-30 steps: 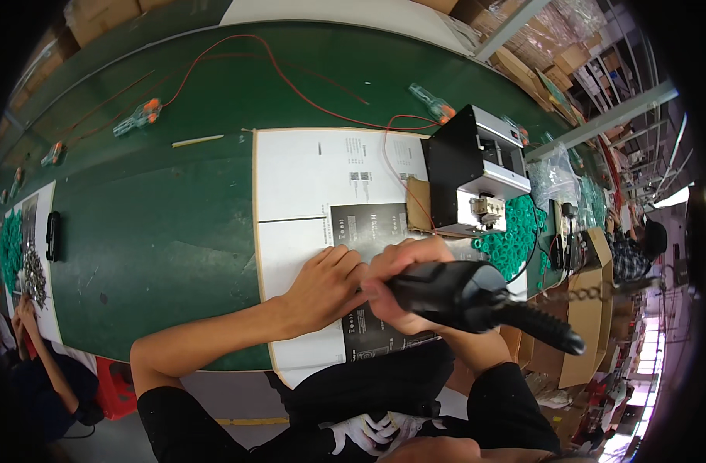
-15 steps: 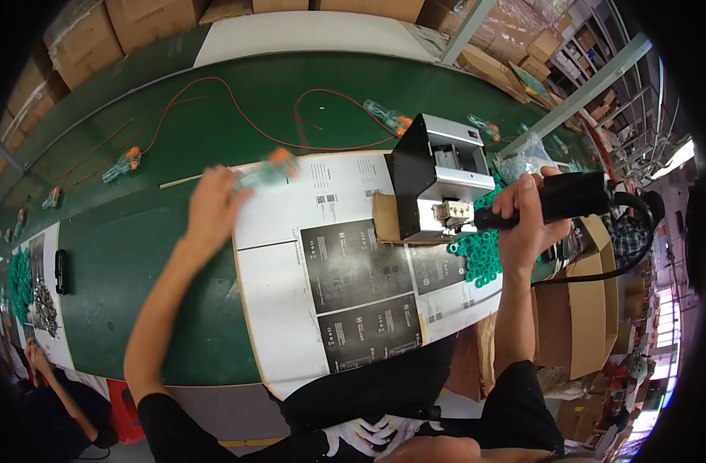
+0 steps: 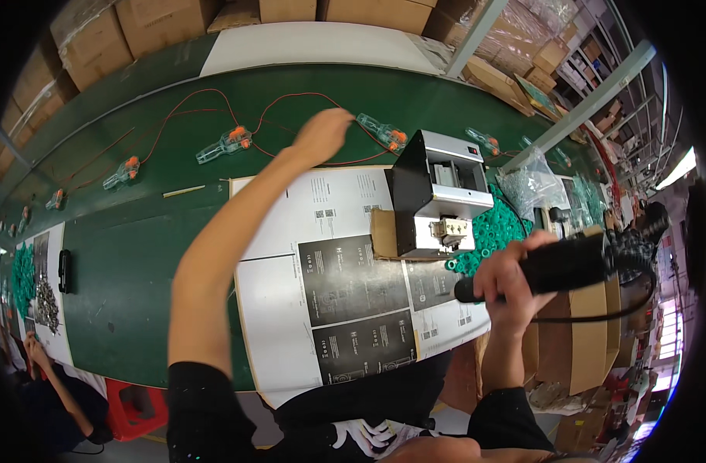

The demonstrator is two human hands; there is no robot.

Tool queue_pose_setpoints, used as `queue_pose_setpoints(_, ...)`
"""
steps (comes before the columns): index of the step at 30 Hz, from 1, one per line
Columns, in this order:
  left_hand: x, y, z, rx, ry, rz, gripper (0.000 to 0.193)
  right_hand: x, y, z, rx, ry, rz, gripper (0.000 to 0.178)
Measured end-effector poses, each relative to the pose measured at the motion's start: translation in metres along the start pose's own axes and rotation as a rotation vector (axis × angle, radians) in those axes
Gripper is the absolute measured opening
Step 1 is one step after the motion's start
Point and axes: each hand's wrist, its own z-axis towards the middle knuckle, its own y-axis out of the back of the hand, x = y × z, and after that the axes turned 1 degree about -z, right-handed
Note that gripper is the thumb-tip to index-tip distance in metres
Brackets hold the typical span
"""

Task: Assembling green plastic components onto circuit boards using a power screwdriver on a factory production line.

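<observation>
My right hand [image 3: 513, 284] is wrapped round a black corded electric screwdriver [image 3: 567, 265], held sideways in front of the silver-and-black bench machine [image 3: 452, 171]. My left hand [image 3: 324, 136] reaches across to the far side of the bench, its fingertips beside the tail of a clear plastic piece with an orange part [image 3: 384, 133]. Its fingers are mostly hidden behind the back of the hand, so a grip cannot be made out. Another clear-and-orange piece [image 3: 225, 145] lies left of my left forearm. A red wire [image 3: 214, 91] loops between such pieces.
Green rings [image 3: 492, 231] are heaped beside the machine, near a clear bag [image 3: 534, 185]. Printed sheets [image 3: 272, 301] cover the bench before me. A black marker [image 3: 64, 272] lies left. Cardboard boxes [image 3: 160, 31] line the back. Another person's hands [image 3: 36, 351] show far left.
My left hand has let go of one clear-and-orange piece, now lying on the green bench, and moved right toward another. My right hand has drawn the screwdriver back from the machine, nearer me.
</observation>
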Motion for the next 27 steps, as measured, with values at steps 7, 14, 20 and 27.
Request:
queue_pose_setpoints(7, -0.01, -0.042, 0.05, 0.4, 0.109, 0.361, 0.027, 0.01, -0.003, -0.012, 0.168, 0.009, 0.068, 0.041)
queue_pose_setpoints(14, -0.067, 0.062, -0.094, 0.128, 0.053, -0.052, 0.037, 0.0, 0.024, -0.024, 0.097, -0.002, 0.041, 0.042)
queue_pose_setpoints(20, -0.171, 0.098, -0.226, 0.195, 0.103, -0.215, 0.041, -0.008, -0.001, -0.028, 0.146, -0.166, 0.096, 0.045)
queue_pose_setpoints(27, -0.209, 0.092, -0.244, 0.318, 0.069, -0.185, 0.046, -0.038, -0.038, -0.028, 0.262, -0.143, 0.068, 0.047)
